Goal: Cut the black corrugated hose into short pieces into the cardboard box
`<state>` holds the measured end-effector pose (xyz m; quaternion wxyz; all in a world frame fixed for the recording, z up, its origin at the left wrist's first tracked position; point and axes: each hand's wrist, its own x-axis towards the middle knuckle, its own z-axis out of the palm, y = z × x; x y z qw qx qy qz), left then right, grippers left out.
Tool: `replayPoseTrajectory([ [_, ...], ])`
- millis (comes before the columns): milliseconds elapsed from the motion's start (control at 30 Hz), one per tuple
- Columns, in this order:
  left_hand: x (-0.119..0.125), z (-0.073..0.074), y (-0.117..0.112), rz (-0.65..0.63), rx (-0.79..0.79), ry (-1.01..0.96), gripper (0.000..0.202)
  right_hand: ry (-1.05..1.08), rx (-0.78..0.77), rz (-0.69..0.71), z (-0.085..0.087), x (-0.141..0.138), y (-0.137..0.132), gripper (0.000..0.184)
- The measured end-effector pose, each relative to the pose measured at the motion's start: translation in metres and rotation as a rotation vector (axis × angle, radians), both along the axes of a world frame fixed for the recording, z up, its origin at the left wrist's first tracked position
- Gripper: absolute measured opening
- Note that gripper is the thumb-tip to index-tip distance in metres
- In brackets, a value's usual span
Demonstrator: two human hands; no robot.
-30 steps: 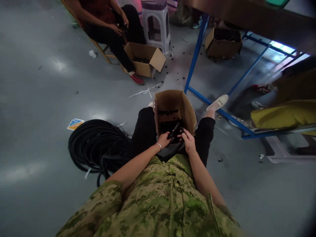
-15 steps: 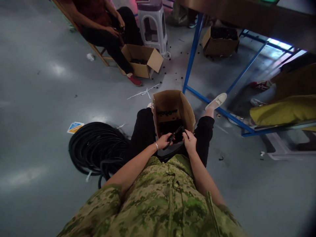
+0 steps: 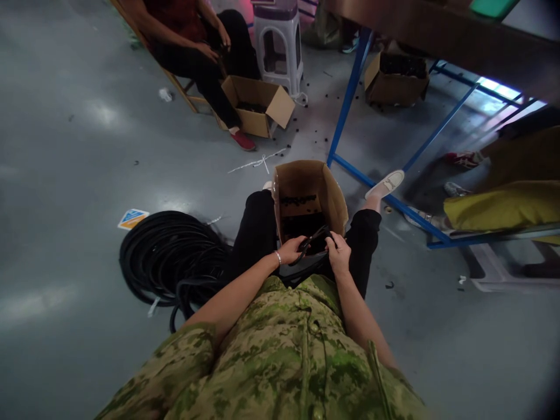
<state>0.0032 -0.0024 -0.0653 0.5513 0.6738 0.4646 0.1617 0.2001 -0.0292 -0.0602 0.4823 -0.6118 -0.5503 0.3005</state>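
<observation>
My left hand (image 3: 292, 251) is closed around the dark handles of what look like scissors (image 3: 306, 244), whose blades point toward my right hand. Pinched in my right hand (image 3: 338, 252) is the end of a black rubber strip (image 3: 327, 231), close by the blades. Both hands are over the near edge of an open cardboard box (image 3: 335, 198) between my legs. Small black pieces (image 3: 298, 200) lie inside it. On the floor to my left rests a big coil of black rubber strip (image 3: 161, 256); part of the strip crosses my lap.
A seated person (image 3: 196, 52) works beside another cardboard box (image 3: 256, 119) and a plastic stool (image 3: 277, 52). Blue table legs (image 3: 350, 87) stand ahead on the right, with a filled box (image 3: 396, 84) underneath. Another person's yellow garment (image 3: 503, 204) shows at right. Black scraps dot the floor.
The view has shifted slightly. Both hands stay close together over the box, with the scissors and strip moving only a little between them.
</observation>
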Motion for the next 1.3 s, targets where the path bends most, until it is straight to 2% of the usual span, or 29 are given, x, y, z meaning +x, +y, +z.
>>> replayPoseTrajectory([
  [167,0.000,-0.008,0.000,0.010,-0.019,0.043,0.038,-0.116,0.042,0.078,0.001,-0.001,0.000,0.031],
  [333,-0.004,-0.007,0.000,-0.020,0.035,0.112,0.028,-0.182,0.075,0.129,-0.001,-0.002,-0.001,0.030],
  [633,-0.002,-0.003,0.000,-0.029,0.066,0.164,0.031,-0.169,0.085,0.047,-0.003,-0.001,0.000,0.031],
  [933,-0.004,-0.002,-0.001,-0.063,0.094,0.211,0.032,-0.160,0.065,0.114,0.001,-0.002,-0.001,0.030],
  [1300,-0.004,0.004,0.000,-0.083,0.149,0.271,0.038,-0.160,0.082,0.112,-0.002,-0.003,-0.001,0.029],
])
